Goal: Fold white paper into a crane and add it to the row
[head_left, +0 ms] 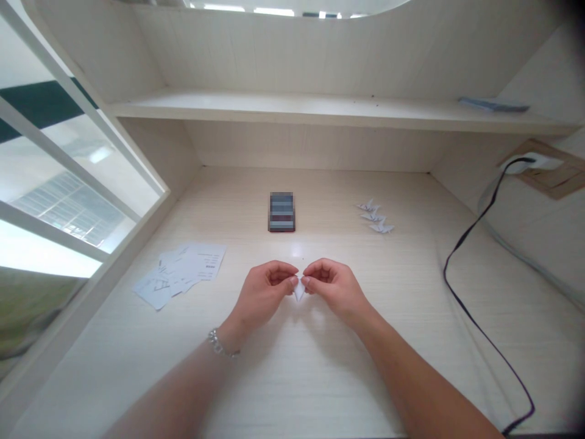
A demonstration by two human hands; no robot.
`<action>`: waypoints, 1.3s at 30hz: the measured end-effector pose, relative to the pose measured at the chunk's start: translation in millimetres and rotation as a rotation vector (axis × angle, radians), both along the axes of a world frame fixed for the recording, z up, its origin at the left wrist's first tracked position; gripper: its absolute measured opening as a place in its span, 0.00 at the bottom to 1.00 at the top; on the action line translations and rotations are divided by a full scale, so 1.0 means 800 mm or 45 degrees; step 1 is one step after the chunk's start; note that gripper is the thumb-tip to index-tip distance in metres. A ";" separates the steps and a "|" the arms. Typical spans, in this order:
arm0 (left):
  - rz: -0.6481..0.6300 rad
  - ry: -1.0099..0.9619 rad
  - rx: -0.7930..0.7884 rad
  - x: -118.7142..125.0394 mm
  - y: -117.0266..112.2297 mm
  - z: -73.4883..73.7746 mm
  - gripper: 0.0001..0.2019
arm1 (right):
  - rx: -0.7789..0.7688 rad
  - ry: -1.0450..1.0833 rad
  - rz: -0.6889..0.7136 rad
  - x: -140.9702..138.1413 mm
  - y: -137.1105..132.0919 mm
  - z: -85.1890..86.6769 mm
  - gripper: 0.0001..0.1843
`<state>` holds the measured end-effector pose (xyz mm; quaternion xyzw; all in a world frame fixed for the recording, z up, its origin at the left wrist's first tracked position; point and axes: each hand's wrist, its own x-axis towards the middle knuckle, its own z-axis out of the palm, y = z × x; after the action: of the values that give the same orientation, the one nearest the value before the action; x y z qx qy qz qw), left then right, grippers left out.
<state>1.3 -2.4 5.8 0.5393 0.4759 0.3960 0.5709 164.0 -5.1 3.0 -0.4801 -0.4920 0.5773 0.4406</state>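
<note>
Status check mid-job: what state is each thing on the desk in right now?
paper piece: folded to a point, pinched from both sides.
left hand: closed on the paper piece.
right hand: closed on the paper piece.
folded pieces: three, lying together, untouched.
paper slips: flat, loosely overlapped.
phone: lying flat, screen unreadable.
cable: plugged into wall socket, trailing over desk.

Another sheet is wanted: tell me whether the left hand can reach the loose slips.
Probably yes: the loose slips lie just left of the left hand, nothing between, though it pinches a folded piece.
</note>
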 end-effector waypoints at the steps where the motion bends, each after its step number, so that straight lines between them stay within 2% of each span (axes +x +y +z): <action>1: 0.005 -0.007 -0.006 0.000 0.000 0.000 0.10 | -0.001 -0.002 0.002 0.000 0.000 0.000 0.10; 6: 0.029 0.016 0.065 0.002 -0.002 0.001 0.09 | 0.039 -0.030 0.009 0.000 -0.002 0.000 0.10; 12: 0.159 0.067 0.298 0.005 -0.011 0.011 0.05 | 0.420 -0.239 -0.102 -0.005 -0.017 0.013 0.01; 16: 0.150 0.085 0.416 0.005 -0.017 0.017 0.02 | 0.515 -0.292 -0.145 -0.008 -0.024 0.018 0.02; 22: 0.165 -0.002 0.334 0.006 -0.015 0.013 0.08 | 0.536 -0.358 -0.175 -0.008 -0.024 0.018 0.02; 26: 0.192 -0.006 0.350 0.008 -0.013 0.012 0.06 | 0.557 -0.362 -0.136 -0.009 -0.022 0.014 0.02; 30: 0.199 0.040 0.373 0.007 -0.013 0.011 0.03 | 0.510 -0.332 -0.110 -0.009 -0.020 0.011 0.12; 35: 0.208 -0.025 0.306 0.008 -0.012 0.007 0.07 | 0.524 -0.405 -0.064 -0.012 -0.021 0.013 0.02; 39: 0.122 -0.133 0.204 0.011 -0.008 0.005 0.16 | 0.525 -0.388 -0.206 -0.014 -0.020 0.013 0.02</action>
<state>10.1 -9.2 10.1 0.5384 0.4375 0.4873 0.5303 152.9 -21.2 13.2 -0.4992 -0.6199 0.3488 0.4948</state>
